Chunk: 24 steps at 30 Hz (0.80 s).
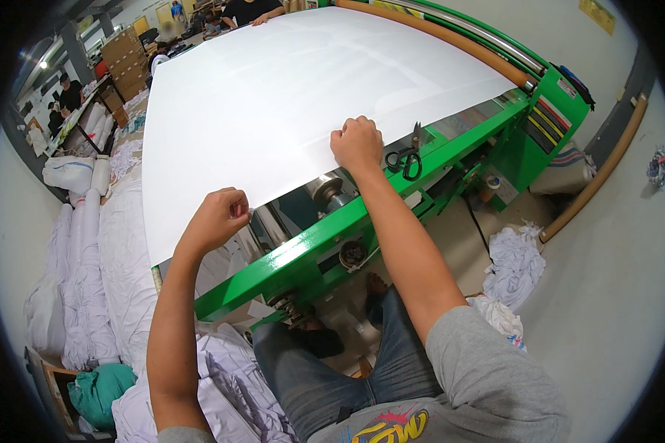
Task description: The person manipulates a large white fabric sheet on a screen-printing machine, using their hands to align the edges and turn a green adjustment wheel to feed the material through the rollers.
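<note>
A broad white sheet (pixel 273 111) is spread over the green-framed roller machine (pixel 295 258). At the sheet's near edge, my left hand (pixel 218 218) is closed, its fingers curled on the edge. Further right, my right hand (pixel 358 144) is also closed on the same edge, knuckles up. Its fingertips are hidden beneath the hand. Black-handled scissors (pixel 404 162) rest on the green frame just right of my right hand, blades pointing away from me.
A brown roller tube (pixel 451 40) runs along the sheet's far right side. White fabric (pixel 122 251) lies heaped at left, near a green bundle (pixel 100 395). Crumpled cloth (pixel 513 266) sits on the floor at right. Another person (pixel 253 11) stands at the sheet's far edge.
</note>
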{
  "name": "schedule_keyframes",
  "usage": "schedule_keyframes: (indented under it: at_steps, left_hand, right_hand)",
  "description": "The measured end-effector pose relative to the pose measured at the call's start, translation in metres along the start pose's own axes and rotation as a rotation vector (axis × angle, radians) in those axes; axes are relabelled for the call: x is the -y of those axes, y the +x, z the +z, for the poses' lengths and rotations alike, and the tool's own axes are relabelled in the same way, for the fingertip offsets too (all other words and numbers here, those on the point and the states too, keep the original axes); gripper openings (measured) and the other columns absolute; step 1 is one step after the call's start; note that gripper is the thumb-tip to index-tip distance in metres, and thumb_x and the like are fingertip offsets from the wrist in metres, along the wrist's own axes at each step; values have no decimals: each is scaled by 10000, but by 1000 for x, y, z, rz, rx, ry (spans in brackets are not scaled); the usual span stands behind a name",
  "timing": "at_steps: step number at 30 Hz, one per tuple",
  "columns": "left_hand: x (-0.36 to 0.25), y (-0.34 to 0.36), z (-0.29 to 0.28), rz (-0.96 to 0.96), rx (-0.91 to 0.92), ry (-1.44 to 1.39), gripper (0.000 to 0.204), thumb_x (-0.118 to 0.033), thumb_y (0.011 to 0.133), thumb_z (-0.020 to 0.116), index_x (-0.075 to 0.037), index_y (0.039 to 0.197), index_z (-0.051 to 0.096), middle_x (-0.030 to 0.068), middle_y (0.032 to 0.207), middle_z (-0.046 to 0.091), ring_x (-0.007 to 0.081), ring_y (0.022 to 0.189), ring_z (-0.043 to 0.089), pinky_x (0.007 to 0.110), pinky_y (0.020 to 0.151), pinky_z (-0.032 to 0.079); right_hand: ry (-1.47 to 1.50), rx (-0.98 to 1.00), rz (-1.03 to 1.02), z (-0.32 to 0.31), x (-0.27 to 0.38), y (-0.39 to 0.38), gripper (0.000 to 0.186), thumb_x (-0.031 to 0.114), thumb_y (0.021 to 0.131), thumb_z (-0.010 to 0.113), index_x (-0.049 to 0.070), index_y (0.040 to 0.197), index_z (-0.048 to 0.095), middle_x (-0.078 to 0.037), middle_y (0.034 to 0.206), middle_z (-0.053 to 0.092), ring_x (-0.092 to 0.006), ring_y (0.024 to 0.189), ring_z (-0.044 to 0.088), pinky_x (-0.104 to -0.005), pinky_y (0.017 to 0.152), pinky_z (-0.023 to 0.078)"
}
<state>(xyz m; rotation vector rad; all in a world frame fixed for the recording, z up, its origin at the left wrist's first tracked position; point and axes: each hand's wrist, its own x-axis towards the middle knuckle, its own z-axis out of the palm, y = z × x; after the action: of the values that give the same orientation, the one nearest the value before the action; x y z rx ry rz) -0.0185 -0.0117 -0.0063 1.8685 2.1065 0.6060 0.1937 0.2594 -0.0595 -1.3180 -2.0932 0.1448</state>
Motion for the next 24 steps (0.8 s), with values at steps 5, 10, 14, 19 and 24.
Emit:
schedule_keyframes:
  at_steps: [5,10,14,19,24]
  left_hand:
    - [2,0,0,8,2,3,180,-135,918,803,21,915,712,130,877,695,253,820,679,397,765,560]
    - [-1,-1,-1,9,3,-10,166,-124,919,801,19,916,717,121,876,693,239,810,675,390,765,563]
    - [-1,-2,1,-1,-9,-36,146,-106,923,801,18,921,725,112,877,690,222,802,671,381,766,567]
    - [-5,-2,-1,-11,-1,-50,144,-104,932,804,18,924,727,100,875,687,208,788,666,373,753,569]
    - [-2,-3,-2,22,-12,-32,141,-105,939,799,16,919,729,95,859,682,203,769,661,371,735,567]
  right_hand:
    - [16,0,8,1,1,0,377,296,975,634,-17,1087,812,-198,1210,744,-366,1234,662,-526,1098,531]
    - [28,2,17,2,0,0,376,293,969,635,-21,1084,809,-201,1214,740,-367,1243,656,-528,1104,529]
    - [24,-66,11,8,-1,1,316,291,965,666,9,1008,800,-178,1155,744,-364,1197,672,-526,1071,542]
    - [-3,-113,10,13,-5,2,291,286,959,678,20,973,794,-173,1128,742,-363,1177,676,-528,1056,548]
    - [-20,-122,8,14,-5,3,296,293,959,673,24,979,795,-172,1128,741,-356,1184,671,-518,1070,535]
